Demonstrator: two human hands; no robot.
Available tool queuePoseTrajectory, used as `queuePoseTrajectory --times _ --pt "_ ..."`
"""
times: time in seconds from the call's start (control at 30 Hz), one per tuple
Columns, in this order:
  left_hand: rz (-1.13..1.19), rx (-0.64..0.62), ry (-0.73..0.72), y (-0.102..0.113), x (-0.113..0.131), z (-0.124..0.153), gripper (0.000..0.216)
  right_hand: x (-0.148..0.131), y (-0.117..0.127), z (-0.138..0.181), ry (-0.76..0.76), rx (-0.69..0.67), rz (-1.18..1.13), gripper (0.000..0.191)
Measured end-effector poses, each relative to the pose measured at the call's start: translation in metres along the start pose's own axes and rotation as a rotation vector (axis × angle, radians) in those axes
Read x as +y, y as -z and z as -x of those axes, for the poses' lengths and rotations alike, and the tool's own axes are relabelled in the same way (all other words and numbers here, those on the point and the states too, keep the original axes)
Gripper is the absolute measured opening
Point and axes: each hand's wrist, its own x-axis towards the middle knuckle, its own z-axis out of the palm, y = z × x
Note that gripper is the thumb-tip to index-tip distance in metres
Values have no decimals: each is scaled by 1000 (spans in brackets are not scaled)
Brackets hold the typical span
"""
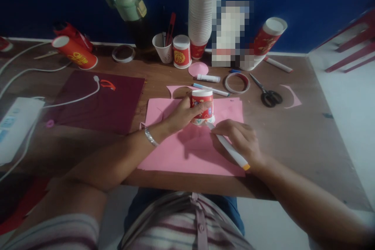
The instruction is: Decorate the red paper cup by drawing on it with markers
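My left hand [187,111] is closed round a red paper cup [206,104] with a printed pattern, its white base facing up. The cup rests upside down on a sheet of pink paper [172,152]. In my right hand [238,136] is a white marker [231,151] with an orange end. The marker's tip is at the lower rim of the cup; whether it touches the cup or the paper I cannot tell. Just behind the cup lie a thin blue-and-white pen [212,90] and a white glue stick [208,78].
Scissors [269,95] and a tape roll [237,83] lie to the right. Stacked paper cups [203,11] tower at the back beside a pen cup [163,47]. A dark red sheet [102,101], a white power strip [19,125] and cables are on the left.
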Motion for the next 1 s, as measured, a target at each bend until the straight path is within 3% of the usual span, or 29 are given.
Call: queuePoseTrajectory --times 0.17,0.33,0.57,0.87,1.0 --pt "52 -3 21 5 2 3 51 1 4 -2 102 57 11 22" --pt "104 36 5 10 1 3 47 2 6 -4 90 56 46 22" --pt "157 -13 -57 11 1 -1 33 3 3 -2 119 20 10 22" --pt "28 -14 28 11 2 4 52 2 3 -2 152 -41 -11 22" --pt "54 -42 28 12 2 4 45 1 1 0 125 6 -37 22"
